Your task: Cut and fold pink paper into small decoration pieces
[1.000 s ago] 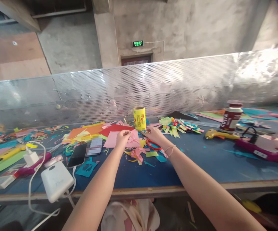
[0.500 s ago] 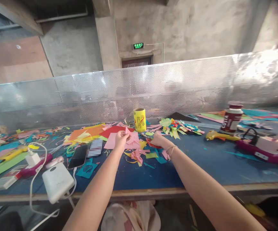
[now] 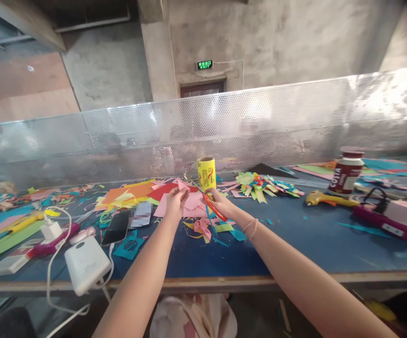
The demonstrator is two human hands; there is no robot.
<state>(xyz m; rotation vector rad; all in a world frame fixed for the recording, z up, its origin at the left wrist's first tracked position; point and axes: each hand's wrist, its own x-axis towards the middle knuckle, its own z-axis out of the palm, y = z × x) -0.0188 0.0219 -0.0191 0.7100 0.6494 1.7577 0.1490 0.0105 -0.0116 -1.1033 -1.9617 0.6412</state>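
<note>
My left hand (image 3: 177, 202) pinches a small piece of pink paper (image 3: 183, 186) above the table. In my right hand (image 3: 218, 203) is a pair of scissors (image 3: 213, 207) with red-orange handles, its blades pointing up and left toward the pink piece. Just behind the hands stands a yellow tape roll (image 3: 206, 173). Flat beneath my left hand lies a larger sheet of pink paper (image 3: 164, 207), with a red sheet (image 3: 161, 189) beyond it. Pink, green and blue scraps (image 3: 203, 228) lie in front of the hands.
To the left are a phone (image 3: 117, 227), a white power bank (image 3: 88, 264) with cables, and a purple power strip (image 3: 57, 239). A paper-strip cluster (image 3: 256, 185), a yellow glue gun (image 3: 330, 199) and a brown bottle (image 3: 346, 173) stand or lie rightward. A perforated metal screen (image 3: 133, 136) runs behind.
My right hand has lifted the scissors off the table among the scraps and brought them left, toward the pink paper. My left hand still holds the paper.
</note>
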